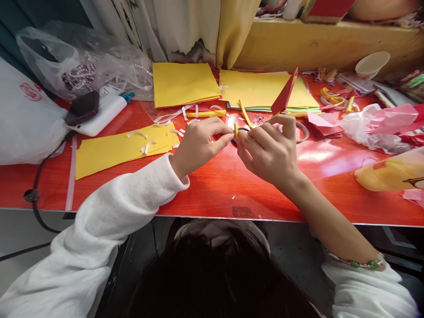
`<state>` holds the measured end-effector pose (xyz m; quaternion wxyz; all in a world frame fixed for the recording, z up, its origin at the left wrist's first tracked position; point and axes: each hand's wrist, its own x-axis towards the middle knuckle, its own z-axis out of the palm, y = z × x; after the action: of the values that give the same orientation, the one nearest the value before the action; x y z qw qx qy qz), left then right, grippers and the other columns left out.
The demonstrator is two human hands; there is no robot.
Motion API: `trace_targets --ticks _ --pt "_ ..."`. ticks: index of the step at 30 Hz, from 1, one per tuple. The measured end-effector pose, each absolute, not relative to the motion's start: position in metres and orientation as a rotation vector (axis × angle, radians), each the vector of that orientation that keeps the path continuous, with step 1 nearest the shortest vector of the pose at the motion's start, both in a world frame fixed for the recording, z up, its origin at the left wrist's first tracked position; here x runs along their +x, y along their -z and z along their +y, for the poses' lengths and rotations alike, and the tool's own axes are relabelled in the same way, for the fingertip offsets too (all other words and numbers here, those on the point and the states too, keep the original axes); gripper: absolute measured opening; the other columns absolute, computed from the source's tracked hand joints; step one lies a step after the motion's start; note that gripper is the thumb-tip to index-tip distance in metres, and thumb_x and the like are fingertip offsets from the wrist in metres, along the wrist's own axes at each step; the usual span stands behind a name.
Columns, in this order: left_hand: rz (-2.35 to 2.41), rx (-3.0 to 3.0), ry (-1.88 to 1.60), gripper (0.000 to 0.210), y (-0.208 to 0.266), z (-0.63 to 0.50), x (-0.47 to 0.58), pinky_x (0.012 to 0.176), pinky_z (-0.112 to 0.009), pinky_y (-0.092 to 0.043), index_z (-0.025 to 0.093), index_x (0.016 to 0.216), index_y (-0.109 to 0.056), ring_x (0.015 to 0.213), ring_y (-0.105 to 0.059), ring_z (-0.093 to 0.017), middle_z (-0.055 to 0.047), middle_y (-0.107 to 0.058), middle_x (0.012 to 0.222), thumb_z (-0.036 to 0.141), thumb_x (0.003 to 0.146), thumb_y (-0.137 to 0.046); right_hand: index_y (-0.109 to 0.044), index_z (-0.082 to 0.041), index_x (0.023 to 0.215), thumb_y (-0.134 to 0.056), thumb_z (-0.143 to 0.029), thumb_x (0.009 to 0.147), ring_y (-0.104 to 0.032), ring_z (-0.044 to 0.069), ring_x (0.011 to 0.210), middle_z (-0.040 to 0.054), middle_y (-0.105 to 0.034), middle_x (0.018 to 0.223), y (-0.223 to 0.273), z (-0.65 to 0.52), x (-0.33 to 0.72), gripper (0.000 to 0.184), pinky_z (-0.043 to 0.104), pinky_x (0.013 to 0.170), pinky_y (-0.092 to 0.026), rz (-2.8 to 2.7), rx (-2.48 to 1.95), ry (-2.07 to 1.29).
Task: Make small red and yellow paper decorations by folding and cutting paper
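My left hand (206, 143) and my right hand (273, 148) meet above the red table, fingertips pinched together. Between them is a small yellow paper strip (236, 131), with its lower part hidden by my fingers. A pointed red folded paper (285, 93) rises behind the curled fingers of my right hand; whether they grip it, I cannot tell. Another yellow strip (245, 114) slants just behind my right hand. Part of a dark ring-shaped thing (244, 129) shows behind the fingertips. Farther back lies a rolled yellow paper piece (207, 113).
Yellow sheets (185, 84) and a second paper stack (258, 88) lie at the back. Cut yellow paper (122, 148) with white scraps is at left, near a phone (82, 107) and plastic bag (36, 119). To the right are crumpled wrapping (367, 123) and a yellow bottle-like container (380, 174).
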<state>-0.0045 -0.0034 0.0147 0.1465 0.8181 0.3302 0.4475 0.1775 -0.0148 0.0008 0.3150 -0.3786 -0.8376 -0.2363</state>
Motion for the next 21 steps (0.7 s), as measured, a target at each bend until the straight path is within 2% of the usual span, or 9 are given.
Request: trace_targets --ticks 12,21 --pt "0.952 2.356 -1.299 0.014 -0.0122 -0.0032 -0.0036 0.068 -0.030 -0.047 0.019 0.069 -0.062 0.070 -0.059 -0.014 -0.002 -0.065 0.073 0.017 0.080 -0.054 -0.064 -0.024 0.089 -0.040 -0.024 0.093 -0.055 0.019 0.069 0.0018 -0.053 0.064 -0.0010 -0.0161 0.1774 0.024 0.047 0.086 -0.036 -2.247 -1.023 0.481" --pt "0.928 2.208 -1.281 0.013 -0.0148 -0.0029 -0.0045 0.069 -0.031 -0.049 0.019 0.068 -0.062 0.070 -0.060 -0.014 -0.001 -0.066 0.072 0.015 0.079 -0.055 -0.063 -0.023 0.083 -0.044 -0.025 0.092 -0.052 0.016 0.063 0.0002 -0.054 0.065 -0.0029 -0.0142 0.1751 0.021 0.041 0.082 -0.038 -2.213 -1.013 0.440"
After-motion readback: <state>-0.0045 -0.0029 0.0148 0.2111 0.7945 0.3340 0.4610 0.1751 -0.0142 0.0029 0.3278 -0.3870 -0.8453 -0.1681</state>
